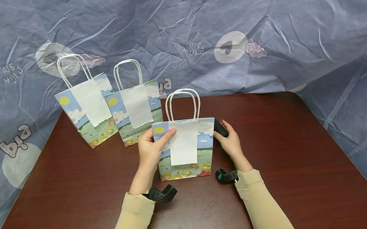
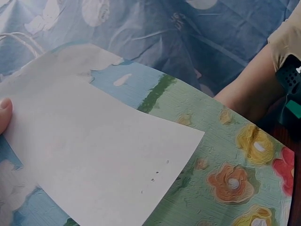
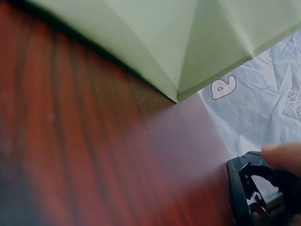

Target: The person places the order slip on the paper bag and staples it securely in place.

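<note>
A small paper bag (image 1: pixel 206 153) with a painted sky-and-flowers print and white rope handles stands upright on the table. Against its front lies a white sheet of paper (image 1: pixel 183 143), which also fills much of the left wrist view. My left hand (image 1: pixel 149 151) grips the bag's left upper edge, thumb over the sheet's edge, fingers hidden behind. Just past the bag's right edge, my right hand (image 1: pixel 231 143) holds a black stapler (image 1: pixel 220 127), partly covered by the bag. In the right wrist view, the stapler (image 3: pixel 240 188) is apart from the bag's green side (image 3: pixel 150 42).
Two similar bags, one at far left (image 1: pixel 96 132) and one beside it (image 1: pixel 120 125), stand at the back left with white sheets on their fronts. The brown table (image 1: pixel 276 180) meets a grey-blue printed cloth (image 1: pixel 160 24) hanging behind and at the sides.
</note>
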Demonstrator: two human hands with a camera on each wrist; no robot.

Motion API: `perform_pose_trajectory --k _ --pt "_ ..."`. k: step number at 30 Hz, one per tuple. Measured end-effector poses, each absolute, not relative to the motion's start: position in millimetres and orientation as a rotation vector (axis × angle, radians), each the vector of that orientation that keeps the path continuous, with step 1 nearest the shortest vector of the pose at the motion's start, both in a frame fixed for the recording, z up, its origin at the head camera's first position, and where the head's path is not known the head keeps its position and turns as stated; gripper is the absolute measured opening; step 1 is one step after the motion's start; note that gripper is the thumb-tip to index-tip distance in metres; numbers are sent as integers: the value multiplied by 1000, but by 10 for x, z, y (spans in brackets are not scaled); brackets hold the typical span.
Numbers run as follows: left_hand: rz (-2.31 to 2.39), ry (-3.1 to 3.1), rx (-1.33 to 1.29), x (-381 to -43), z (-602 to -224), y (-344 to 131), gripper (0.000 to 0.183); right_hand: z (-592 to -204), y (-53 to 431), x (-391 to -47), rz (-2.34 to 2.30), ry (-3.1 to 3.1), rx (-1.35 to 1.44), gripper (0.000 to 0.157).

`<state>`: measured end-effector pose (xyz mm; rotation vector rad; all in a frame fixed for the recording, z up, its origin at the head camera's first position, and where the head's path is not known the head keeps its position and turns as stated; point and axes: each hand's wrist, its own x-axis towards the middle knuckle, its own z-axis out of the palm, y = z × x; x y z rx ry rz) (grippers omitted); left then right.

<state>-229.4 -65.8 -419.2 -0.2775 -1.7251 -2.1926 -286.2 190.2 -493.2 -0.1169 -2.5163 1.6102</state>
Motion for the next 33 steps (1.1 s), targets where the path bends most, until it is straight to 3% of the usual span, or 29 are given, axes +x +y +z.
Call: perform_pose_trajectory --k 18,33 --pt "-2237 -1744 -250 -2295 -4188 -663 6 -4930 1905 -2838 1644 -2409 -119 54" --pt "-2177 -1766 -259 -2128 -3953 -644 8 -4815 1932 -2816 1698 -2240 -77 50"
